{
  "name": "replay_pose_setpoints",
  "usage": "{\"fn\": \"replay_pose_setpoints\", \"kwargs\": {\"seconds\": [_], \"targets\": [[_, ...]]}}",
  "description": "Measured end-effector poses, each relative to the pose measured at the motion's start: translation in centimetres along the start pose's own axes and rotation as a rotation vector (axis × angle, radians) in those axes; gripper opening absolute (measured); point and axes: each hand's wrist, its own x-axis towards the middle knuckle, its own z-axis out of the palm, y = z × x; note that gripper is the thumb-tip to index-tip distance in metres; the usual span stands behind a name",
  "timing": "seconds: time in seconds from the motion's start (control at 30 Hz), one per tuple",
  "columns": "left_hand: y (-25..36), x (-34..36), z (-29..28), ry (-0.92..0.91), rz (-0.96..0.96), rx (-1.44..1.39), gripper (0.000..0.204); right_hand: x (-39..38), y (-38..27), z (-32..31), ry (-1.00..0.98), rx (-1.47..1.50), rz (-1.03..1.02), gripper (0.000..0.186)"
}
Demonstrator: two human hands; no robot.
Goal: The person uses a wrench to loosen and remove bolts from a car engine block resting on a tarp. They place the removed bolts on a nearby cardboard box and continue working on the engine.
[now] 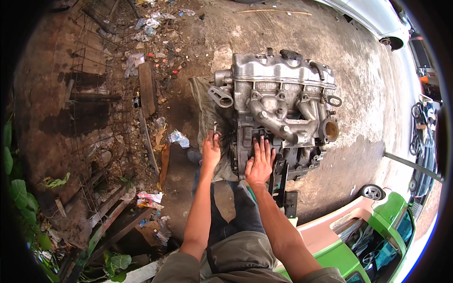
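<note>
An engine stands before me, with a silvery valve cover [278, 70] on top. A curved exhaust manifold [302, 129] runs along its near side, above the dark engine block [245, 134]. My right hand [259, 162] lies on the block below the manifold, its fingers stretched out and slightly apart, with nothing held. Left of the engine, my left hand [211, 149] is closed around a small metal wrench [215, 126]. Only the wrench's end shows above the fingers; the rest is hidden. Beneath the engine's left side lies a greyish cloth [204, 101].
Black metal brackets [282, 179] stick out toward me beside my right forearm. To the left lie a wooden plank [147, 89], plastic litter [179, 138] and rusty wire mesh. A green and pink vehicle [368, 212] stands at the lower right, a silver car [373, 16] at the far right.
</note>
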Motion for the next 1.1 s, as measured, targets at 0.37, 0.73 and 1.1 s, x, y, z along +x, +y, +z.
{"fn": "replay_pose_setpoints", "kwargs": {"seconds": [0.37,0.73,1.1], "targets": [[-2.0,-1.6,-0.8,0.034,0.113,0.06,0.028,0.0,0.1,0.1,0.005,-0.001,0.0,0.068],[-0.9,-1.2,0.0,0.014,0.133,0.133,0.022,0.0,0.0,0.1,0.013,-0.005,-0.009,0.067],[-1.8,-2.5,1.2,-0.062,0.095,0.139,0.03,0.0,0.1,0.1,0.013,0.007,-0.009,0.067]]}}
